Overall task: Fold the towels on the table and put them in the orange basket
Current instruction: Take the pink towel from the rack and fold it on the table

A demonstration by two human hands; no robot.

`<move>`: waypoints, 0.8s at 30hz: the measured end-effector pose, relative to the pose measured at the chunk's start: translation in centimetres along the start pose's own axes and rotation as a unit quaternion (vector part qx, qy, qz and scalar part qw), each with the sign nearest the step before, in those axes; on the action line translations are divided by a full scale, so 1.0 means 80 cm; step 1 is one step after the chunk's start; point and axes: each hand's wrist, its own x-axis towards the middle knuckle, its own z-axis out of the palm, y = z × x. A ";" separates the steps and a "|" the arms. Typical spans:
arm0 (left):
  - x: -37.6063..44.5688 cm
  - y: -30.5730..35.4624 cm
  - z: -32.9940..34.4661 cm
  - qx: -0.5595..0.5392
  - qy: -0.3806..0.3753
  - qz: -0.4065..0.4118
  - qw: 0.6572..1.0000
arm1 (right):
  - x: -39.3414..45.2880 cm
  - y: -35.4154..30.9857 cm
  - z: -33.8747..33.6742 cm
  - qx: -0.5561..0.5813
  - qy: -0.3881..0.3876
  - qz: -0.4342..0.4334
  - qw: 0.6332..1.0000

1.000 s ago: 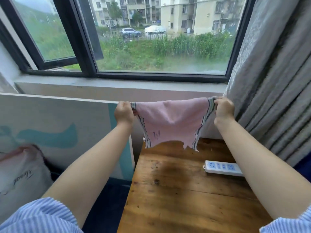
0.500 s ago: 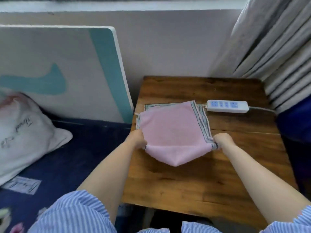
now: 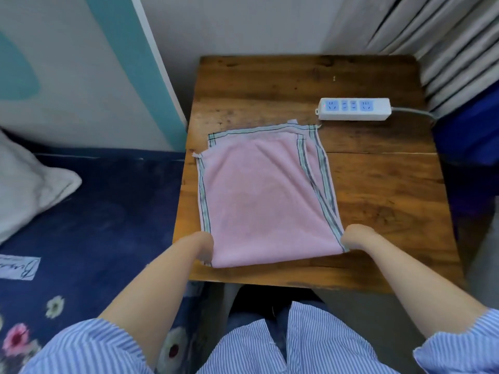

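One small wooden table (image 3: 378,201) stands between a dark blue bed cover (image 3: 102,217) on the left and grey curtains (image 3: 437,36) on the right, with a white power strip (image 3: 354,109) near its far edge. Folded in half, the pink towel (image 3: 264,195) lies flat on the table; the left hand (image 3: 201,248) and right hand (image 3: 353,238) pinch its near corners, fingers curled on the cloth.

Soft matt cloth towel (image 3: 259,195) on worn wooden table (image 3: 378,190); smooth plastic power strip (image 3: 354,109).

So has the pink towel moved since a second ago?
Yes. The pink towel was held up in the air before the window; now it lies folded on the wooden table, its far edge near the power strip.
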 end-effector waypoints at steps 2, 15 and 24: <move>0.003 0.005 0.006 0.039 -0.034 0.029 0.998 | -0.003 -0.001 -0.002 -0.043 -0.045 -0.017 0.998; 0.035 -0.034 -0.098 -0.158 0.235 -0.028 0.959 | 0.033 -0.072 -0.126 0.062 0.220 -0.135 0.964; 0.087 -0.035 -0.175 -0.211 0.392 -0.086 0.891 | 0.087 -0.129 -0.189 0.094 0.319 -0.257 0.907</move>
